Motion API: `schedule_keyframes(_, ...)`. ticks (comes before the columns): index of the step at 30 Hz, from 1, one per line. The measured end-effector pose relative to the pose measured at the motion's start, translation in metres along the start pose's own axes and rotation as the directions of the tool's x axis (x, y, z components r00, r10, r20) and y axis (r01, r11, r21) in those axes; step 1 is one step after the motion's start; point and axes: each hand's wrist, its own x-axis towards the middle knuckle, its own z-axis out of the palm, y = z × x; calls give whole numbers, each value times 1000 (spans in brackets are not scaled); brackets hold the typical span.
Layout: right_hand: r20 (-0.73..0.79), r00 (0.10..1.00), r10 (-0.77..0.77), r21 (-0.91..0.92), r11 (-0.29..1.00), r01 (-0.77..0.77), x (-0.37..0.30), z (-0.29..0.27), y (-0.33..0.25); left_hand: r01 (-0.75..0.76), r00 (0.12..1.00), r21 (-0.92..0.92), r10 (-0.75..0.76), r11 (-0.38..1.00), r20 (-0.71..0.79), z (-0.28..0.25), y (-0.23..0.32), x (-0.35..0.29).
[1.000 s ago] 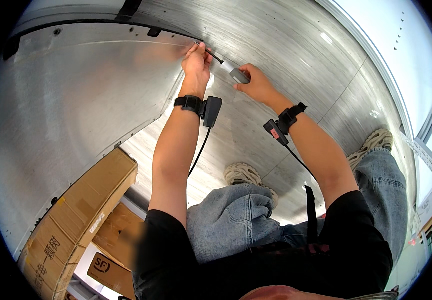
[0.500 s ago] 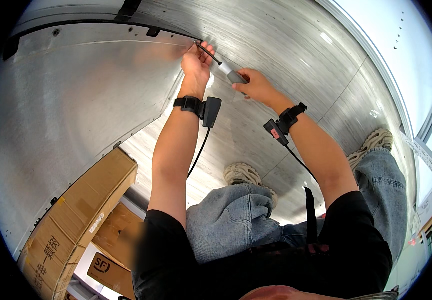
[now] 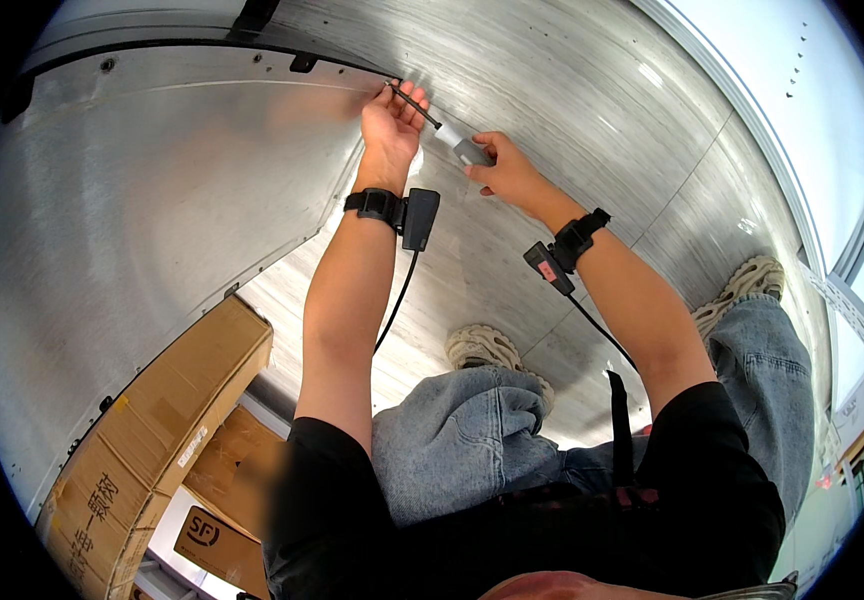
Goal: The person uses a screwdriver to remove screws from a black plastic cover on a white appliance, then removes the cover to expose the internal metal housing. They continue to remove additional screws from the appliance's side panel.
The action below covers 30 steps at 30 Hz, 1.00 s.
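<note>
- The right hand (image 3: 505, 172) has its grip closed around the grey handle of a small tool (image 3: 460, 147).
- The left hand (image 3: 389, 122) pinches the tool's thin dark shaft (image 3: 414, 106) between its fingertips, up against the brushed metal panel (image 3: 152, 210).
- Both wrists carry black strapped devices with cables.
- Cardboard boxes (image 3: 162, 430) lie at lower left, beside the person's bent knee in jeans.

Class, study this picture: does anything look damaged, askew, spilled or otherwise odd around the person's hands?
Nothing stands out. The left hand pinches a thin dark rod at the metal panel; the right hand holds its grey handle. No spill or damage shows.
</note>
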Motion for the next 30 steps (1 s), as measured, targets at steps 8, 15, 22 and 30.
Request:
schedule_keyframes(8, 15, 999, 45, 22, 999, -46, -6, 0, -13, -3, 1000, -38, 4, 999, 18, -3, 0, 3)
schedule_keyframes(15, -60, 998, -22, 41, 999, 25, 1, 0, 1, -8, 1000, -54, 8, 999, 3, -1, -3, 0)
schedule_keyframes(22, -3, 999, -42, -89, 995, 42, -2, -1, -5, -3, 1000, -75, 2, 997, -7, 0, -4, -1)
schedule_keyframes(30, -52, 999, 16, 76, 997, -12, -3, 3, -4, 7, 1000, -71, -8, 997, -7, 2, -2, -1)
